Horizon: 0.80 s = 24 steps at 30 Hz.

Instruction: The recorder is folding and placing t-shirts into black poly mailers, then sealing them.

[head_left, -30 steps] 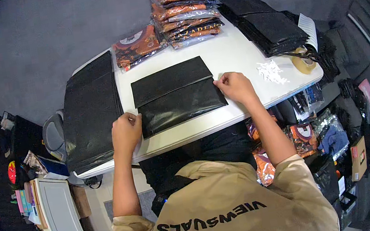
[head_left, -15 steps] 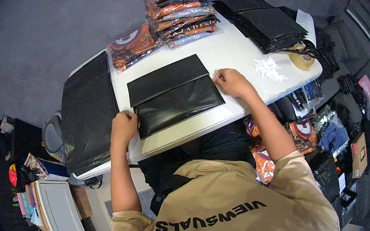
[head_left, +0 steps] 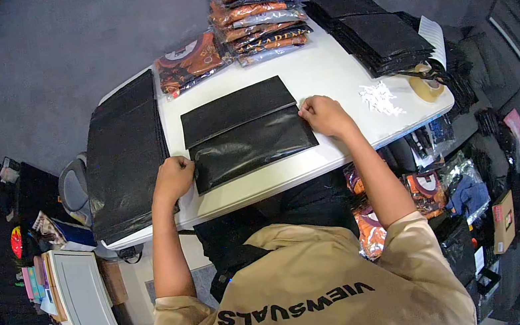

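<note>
A black plastic mailing bag (head_left: pixel 249 144) lies flat on the white table (head_left: pixel 244 192) in front of me, its upper part folded over in a wide flap. My left hand (head_left: pixel 175 176) is curled at the bag's left edge, fingertips closed against it. At the right edge, near the end of the flap's fold line, my right hand (head_left: pixel 324 116) pinches with thumb and forefinger. The fingertips of both hands are partly hidden.
Large black bags (head_left: pixel 124 156) are piled on the left. Behind stand a stack of clear-wrapped orange garments (head_left: pixel 259 24) and another packet (head_left: pixel 188 64). On the right are white slips (head_left: pixel 381 100), a tape roll (head_left: pixel 426 89) and more black bags (head_left: pixel 386 39).
My right hand has come slightly left, closer onto the bag's right edge. The left hand and the bag look nearly unchanged.
</note>
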Each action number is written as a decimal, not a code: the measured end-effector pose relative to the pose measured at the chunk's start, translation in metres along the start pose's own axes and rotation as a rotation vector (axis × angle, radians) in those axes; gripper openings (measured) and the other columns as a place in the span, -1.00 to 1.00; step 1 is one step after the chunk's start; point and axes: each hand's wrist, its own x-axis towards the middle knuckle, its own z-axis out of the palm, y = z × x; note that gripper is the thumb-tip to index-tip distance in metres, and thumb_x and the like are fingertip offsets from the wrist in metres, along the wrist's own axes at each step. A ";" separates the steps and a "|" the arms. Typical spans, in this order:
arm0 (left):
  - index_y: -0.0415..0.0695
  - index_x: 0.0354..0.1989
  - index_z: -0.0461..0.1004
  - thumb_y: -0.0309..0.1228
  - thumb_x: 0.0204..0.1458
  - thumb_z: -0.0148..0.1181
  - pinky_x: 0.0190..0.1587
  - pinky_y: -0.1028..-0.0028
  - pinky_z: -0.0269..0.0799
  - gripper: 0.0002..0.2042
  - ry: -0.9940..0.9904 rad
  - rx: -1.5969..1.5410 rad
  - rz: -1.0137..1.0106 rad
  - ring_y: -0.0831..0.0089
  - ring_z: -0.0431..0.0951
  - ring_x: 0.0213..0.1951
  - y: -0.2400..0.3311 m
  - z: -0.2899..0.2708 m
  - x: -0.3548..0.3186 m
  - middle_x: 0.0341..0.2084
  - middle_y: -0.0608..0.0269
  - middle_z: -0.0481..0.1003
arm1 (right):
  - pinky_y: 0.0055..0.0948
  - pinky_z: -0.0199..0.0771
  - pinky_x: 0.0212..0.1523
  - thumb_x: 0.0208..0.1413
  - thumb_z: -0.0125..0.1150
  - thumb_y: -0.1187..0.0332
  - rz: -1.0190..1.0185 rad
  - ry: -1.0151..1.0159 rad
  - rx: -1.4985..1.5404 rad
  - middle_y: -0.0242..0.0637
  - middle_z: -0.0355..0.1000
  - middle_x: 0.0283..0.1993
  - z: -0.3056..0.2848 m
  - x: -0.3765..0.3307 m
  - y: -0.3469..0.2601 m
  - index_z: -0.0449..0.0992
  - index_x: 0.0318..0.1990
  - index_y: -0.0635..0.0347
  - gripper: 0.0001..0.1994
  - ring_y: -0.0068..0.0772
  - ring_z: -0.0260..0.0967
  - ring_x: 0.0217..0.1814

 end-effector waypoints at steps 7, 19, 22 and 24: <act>-0.27 -0.37 0.53 -0.26 0.38 0.09 -0.62 0.38 0.29 -0.66 -0.228 -0.419 -0.117 0.51 0.43 -0.66 0.025 0.015 -0.001 -0.73 0.32 0.36 | -0.07 0.54 0.05 0.29 0.22 0.23 0.017 0.061 0.083 0.19 0.60 -0.16 -0.021 -0.002 0.033 0.66 -0.17 0.34 -0.71 0.19 0.58 -0.05; -0.25 -0.49 0.49 -0.30 0.37 0.11 -0.65 0.45 0.35 -0.64 -0.423 -0.319 -0.048 0.52 0.50 -0.72 0.045 0.007 -0.017 -0.73 0.28 0.46 | -0.05 0.51 0.08 0.23 0.29 0.20 0.011 -0.097 -0.049 0.17 0.57 -0.13 -0.049 -0.032 0.037 0.68 -0.24 0.34 -0.70 0.20 0.53 -0.02; -0.26 -0.47 0.51 -0.34 0.33 0.13 -0.55 0.36 0.41 -0.68 -0.437 -0.166 -0.049 0.40 0.54 -0.66 0.049 0.000 -0.019 -0.71 0.21 0.48 | -0.06 0.49 0.08 0.21 0.32 0.24 -0.019 -0.076 -0.058 0.14 0.54 -0.11 -0.049 -0.038 0.035 0.65 -0.28 0.33 -0.74 0.19 0.50 0.01; -0.25 -0.43 0.52 -0.37 0.27 0.17 -0.48 0.30 0.44 -0.75 -0.213 -0.051 0.118 0.28 0.55 -0.62 0.026 0.009 -0.016 -0.69 0.16 0.50 | -0.05 0.49 0.07 0.17 0.35 0.29 0.015 -0.110 -0.076 0.11 0.53 -0.12 -0.059 -0.041 0.020 0.62 -0.24 0.30 -0.79 0.17 0.49 0.00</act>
